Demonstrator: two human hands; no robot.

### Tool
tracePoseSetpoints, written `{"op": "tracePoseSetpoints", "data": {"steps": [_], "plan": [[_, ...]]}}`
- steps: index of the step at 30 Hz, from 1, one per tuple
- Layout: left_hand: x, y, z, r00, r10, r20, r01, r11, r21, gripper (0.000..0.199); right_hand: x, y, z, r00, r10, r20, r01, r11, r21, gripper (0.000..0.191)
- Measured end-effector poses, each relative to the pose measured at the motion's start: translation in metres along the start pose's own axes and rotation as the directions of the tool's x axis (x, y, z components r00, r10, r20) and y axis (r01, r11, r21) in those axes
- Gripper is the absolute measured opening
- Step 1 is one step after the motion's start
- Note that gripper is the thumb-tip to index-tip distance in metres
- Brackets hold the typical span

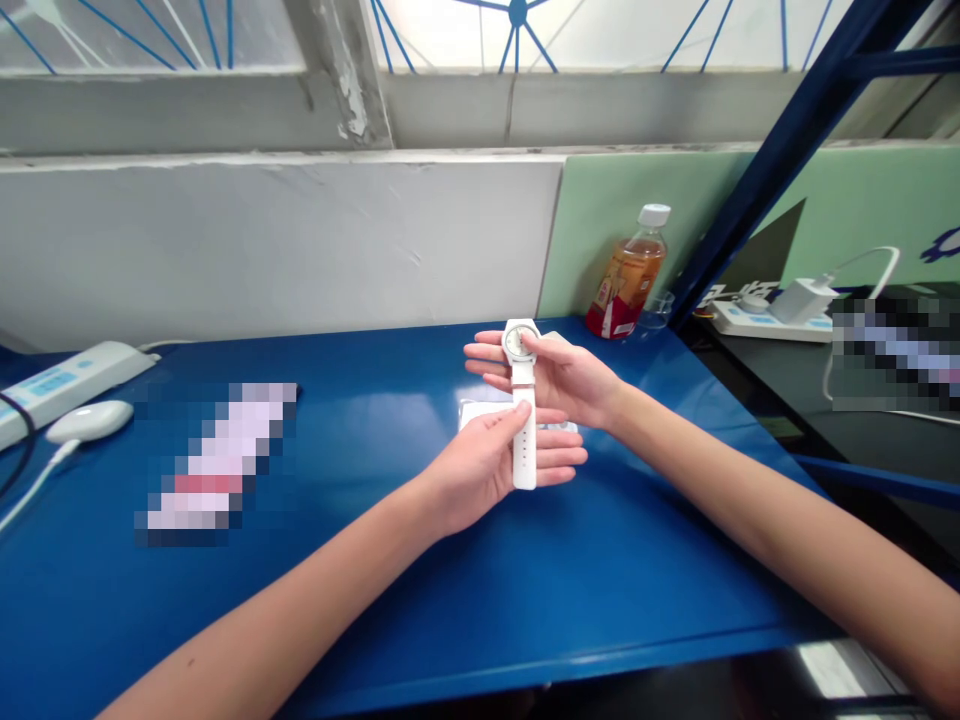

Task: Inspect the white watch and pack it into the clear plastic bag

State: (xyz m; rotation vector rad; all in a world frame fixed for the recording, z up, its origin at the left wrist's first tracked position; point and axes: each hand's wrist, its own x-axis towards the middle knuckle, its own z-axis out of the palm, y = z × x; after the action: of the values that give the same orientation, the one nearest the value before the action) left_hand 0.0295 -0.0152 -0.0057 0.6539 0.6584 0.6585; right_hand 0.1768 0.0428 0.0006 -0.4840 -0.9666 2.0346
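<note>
A white wristwatch (523, 375) with a round face and a long strap with holes is held up over the blue table, its strap pointing toward me. My left hand (487, 455) holds the lower strap, thumb on top and the fingers stretched out beneath it. At the watch face, my right hand (570, 375) grips the case, its thumb on the dial edge and its fingers behind. Beneath the hands lies a white object (474, 411), mostly hidden, with a small part showing at the right.
On the blue table (360, 600), a blurred-out phone-like object (217, 460), a white mouse-shaped device (90, 421) and a power strip (82, 385) lie left. A drink bottle (628, 275) stands at the back right beside a clear cup (658, 309) and a blue post (780, 130).
</note>
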Motion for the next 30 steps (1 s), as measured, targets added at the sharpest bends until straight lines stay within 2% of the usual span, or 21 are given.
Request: {"op": "tracePoseSetpoints", "data": {"steps": [5,11,19,26,30], "plan": [[-0.0008,-0.0009,0.0016,0.998,-0.024,0.057,0.026,0.999,-0.037,0.042,0.0008,0.0002,0.0021,0.999,0.026,-0.039,-0.024,0.999,0.034,0.044],[-0.0013,-0.0003,0.0021,0.999,-0.016,0.035,0.016,1.0,-0.009,0.039,-0.0009,-0.0038,0.0089,0.997,0.066,-0.035,-0.062,0.994,0.087,0.062],[-0.0023,0.0024,0.0054,0.999,-0.036,-0.018,0.037,0.998,0.058,0.037,-0.0007,-0.0014,0.0026,0.996,0.094,-0.005,-0.093,0.994,0.058,0.051],[-0.0025,0.0011,0.0018,0.999,-0.029,0.018,0.028,0.998,0.058,0.036,-0.0028,-0.0055,0.0026,0.991,0.13,0.038,-0.133,0.988,0.08,0.078],[-0.0022,-0.0009,-0.0007,0.999,-0.02,0.049,0.017,0.999,0.046,0.034,-0.0035,-0.0056,0.0019,0.99,0.13,0.046,-0.133,0.987,0.086,0.082]]}}
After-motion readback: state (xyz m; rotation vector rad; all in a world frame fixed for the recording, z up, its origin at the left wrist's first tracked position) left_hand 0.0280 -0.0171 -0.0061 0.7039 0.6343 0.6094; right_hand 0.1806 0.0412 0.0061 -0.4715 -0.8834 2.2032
